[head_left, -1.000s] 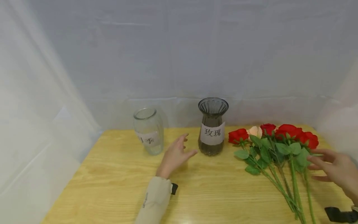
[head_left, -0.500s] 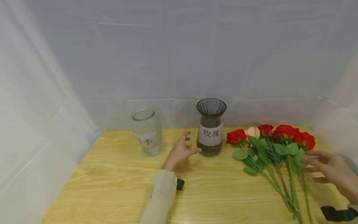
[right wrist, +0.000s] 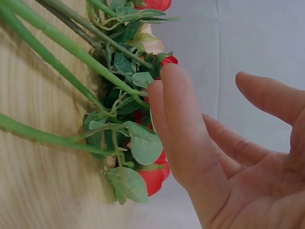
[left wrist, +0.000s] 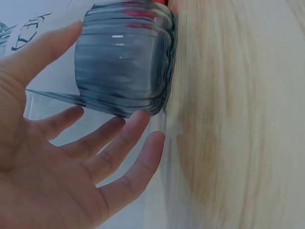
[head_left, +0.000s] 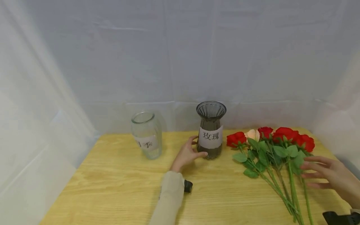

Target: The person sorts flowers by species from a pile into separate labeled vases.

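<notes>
A dark grey glass vase (head_left: pixel 209 152) with a white paper label (head_left: pixel 210 138) stands upright near the back of the table. At its lower left is my left hand (head_left: pixel 187 157), thumb in front and fingers behind; in the left wrist view the fingers are spread around the vase's base, and whether they touch it I cannot tell. Several red roses (head_left: pixel 285 134) and a pale peach rose (head_left: pixel 252 135) lie on the right side, their green stems (head_left: pixel 292 187) toward me. My right hand (head_left: pixel 332 175) hovers beside their leaves (right wrist: pixel 143 143), fingers spread, holding nothing.
A clear glass vase (head_left: pixel 149 131), also labelled, stands upright left of the grey one. The wooden table (head_left: pixel 112 187) meets a pale sheet (head_left: pixel 180 62) hanging behind it, with more sheeting at both sides.
My left hand has moved right, from between the two vases to the base of the grey vase. The right hand stays beside the roses. The head view has shifted slightly.
</notes>
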A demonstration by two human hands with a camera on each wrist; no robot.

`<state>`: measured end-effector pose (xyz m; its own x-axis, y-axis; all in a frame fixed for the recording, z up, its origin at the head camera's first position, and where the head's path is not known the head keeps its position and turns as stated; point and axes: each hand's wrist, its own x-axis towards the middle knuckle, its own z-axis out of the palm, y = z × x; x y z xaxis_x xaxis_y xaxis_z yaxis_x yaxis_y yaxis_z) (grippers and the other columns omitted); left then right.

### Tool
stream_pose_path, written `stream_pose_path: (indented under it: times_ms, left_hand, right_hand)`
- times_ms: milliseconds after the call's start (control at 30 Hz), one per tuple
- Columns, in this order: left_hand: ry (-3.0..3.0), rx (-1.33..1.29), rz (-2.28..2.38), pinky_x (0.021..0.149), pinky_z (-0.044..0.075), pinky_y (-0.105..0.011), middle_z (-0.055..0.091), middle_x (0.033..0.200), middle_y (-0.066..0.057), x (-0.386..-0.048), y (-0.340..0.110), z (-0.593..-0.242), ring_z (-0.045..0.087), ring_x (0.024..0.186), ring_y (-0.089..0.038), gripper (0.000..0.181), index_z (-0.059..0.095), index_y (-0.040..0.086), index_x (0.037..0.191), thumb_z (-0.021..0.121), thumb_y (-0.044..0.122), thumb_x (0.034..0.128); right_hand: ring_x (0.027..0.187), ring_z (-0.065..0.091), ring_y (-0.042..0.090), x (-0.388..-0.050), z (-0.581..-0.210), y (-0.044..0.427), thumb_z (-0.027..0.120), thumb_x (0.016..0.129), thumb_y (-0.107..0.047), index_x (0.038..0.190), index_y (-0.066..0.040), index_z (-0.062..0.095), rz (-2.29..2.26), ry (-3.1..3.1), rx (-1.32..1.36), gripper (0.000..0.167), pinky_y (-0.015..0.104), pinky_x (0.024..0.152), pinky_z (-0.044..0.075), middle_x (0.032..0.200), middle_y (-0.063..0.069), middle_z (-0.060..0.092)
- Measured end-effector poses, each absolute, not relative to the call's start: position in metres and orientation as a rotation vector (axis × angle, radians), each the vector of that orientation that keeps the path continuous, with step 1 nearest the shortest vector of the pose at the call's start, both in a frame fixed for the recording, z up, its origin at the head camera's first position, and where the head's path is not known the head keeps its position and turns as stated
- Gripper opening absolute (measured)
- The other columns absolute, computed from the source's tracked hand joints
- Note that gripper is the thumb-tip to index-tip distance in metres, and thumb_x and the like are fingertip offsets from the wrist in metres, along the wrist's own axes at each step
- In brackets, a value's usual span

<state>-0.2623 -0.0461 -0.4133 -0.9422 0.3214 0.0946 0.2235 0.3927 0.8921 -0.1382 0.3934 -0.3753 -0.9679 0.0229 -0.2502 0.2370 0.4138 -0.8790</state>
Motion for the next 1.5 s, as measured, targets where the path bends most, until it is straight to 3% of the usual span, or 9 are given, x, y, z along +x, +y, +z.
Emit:
stream_pose_path:
  times_ms: [267, 600, 833, 1100, 1167, 1300, 1400, 1500]
  left_hand:
    - [2.564, 0.444, 1.595, 0.087, 0.054, -0.047, 0.051, 0.138, -0.032, -0.262, -0.044, -0.415, 0.061, 0.107, -0.039, 0.081, 0.036, -0.003, 0.152, 0.082, 0.010, 0.0863]
    - [2.598, 0.393, 1.589, 0.093, 0.052, -0.050, 0.053, 0.137, -0.030, -0.263, -0.042, -0.416, 0.061, 0.111, -0.042, 0.074, 0.040, -0.004, 0.148, 0.080, 0.010, 0.0877]
    - [2.587, 0.367, 1.618, 0.092, 0.052, -0.050, 0.054, 0.136, -0.029, -0.263, -0.039, -0.416, 0.060, 0.111, -0.041, 0.069, 0.042, -0.003, 0.147, 0.078, 0.010, 0.0900]
    - [2.538, 0.383, 1.615, 0.091, 0.053, -0.048, 0.052, 0.138, -0.029, -0.264, -0.038, -0.415, 0.059, 0.113, -0.041, 0.070, 0.039, -0.004, 0.149, 0.076, 0.012, 0.0920]
    - [2.518, 0.387, 1.621, 0.093, 0.052, -0.049, 0.050, 0.140, -0.029, -0.264, -0.038, -0.414, 0.058, 0.116, -0.041, 0.070, 0.038, -0.004, 0.150, 0.074, 0.014, 0.0937]
    - [2.489, 0.395, 1.634, 0.097, 0.051, -0.050, 0.048, 0.143, -0.029, -0.264, -0.039, -0.412, 0.056, 0.121, -0.043, 0.069, 0.036, -0.004, 0.151, 0.072, 0.014, 0.0956]
    - [2.485, 0.397, 1.632, 0.098, 0.049, -0.052, 0.047, 0.144, -0.029, -0.264, -0.038, -0.414, 0.055, 0.122, -0.044, 0.068, 0.036, -0.004, 0.151, 0.071, 0.014, 0.0959]
    - [2.491, 0.395, 1.619, 0.099, 0.048, -0.053, 0.047, 0.144, -0.029, -0.265, -0.037, -0.415, 0.055, 0.121, -0.045, 0.069, 0.036, -0.004, 0.151, 0.071, 0.015, 0.0958]
  right_hand:
    - [0.088, 0.072, 0.013, -0.133, -0.384, 0.399, 0.043, 0.111, -0.020, 0.142, 0.016, 0.035, -1.686, 2.376, 0.232, 0.048, 0.044, 0.077, 0.060, 0.103, -0.012, 0.069]
    - [0.091, 0.073, 0.020, -0.131, -0.395, 0.398, 0.044, 0.111, -0.019, 0.143, 0.019, 0.031, -1.723, 2.285, 0.244, 0.051, 0.046, 0.078, 0.060, 0.107, -0.005, 0.071]
    - [0.091, 0.074, 0.021, -0.128, -0.402, 0.400, 0.045, 0.110, -0.010, 0.132, 0.007, 0.051, -1.858, 2.089, 0.200, 0.029, 0.045, 0.076, 0.060, 0.104, -0.006, 0.073]
    - [0.095, 0.072, 0.027, -0.127, -0.411, 0.392, 0.049, 0.108, -0.014, 0.145, 0.022, 0.022, -1.754, 2.112, 0.306, 0.059, 0.048, 0.082, 0.059, 0.110, 0.000, 0.070]
    - [0.095, 0.072, 0.028, -0.127, -0.413, 0.391, 0.052, 0.106, -0.014, 0.144, 0.020, 0.031, -1.755, 2.098, 0.330, 0.055, 0.049, 0.082, 0.059, 0.110, 0.001, 0.070]
    - [0.093, 0.072, 0.027, -0.127, -0.416, 0.393, 0.056, 0.105, -0.019, 0.130, 0.000, 0.061, -1.789, 2.030, 0.298, 0.032, 0.048, 0.081, 0.059, 0.106, 0.001, 0.073]
    - [0.094, 0.073, 0.027, -0.126, -0.418, 0.396, 0.057, 0.105, -0.019, 0.121, -0.017, 0.067, -1.812, 1.977, 0.264, 0.019, 0.047, 0.081, 0.059, 0.105, 0.001, 0.074]
    - [0.094, 0.073, 0.025, -0.126, -0.420, 0.399, 0.057, 0.104, -0.012, 0.116, -0.024, 0.068, -1.852, 1.943, 0.224, 0.020, 0.045, 0.080, 0.060, 0.105, 0.001, 0.074]
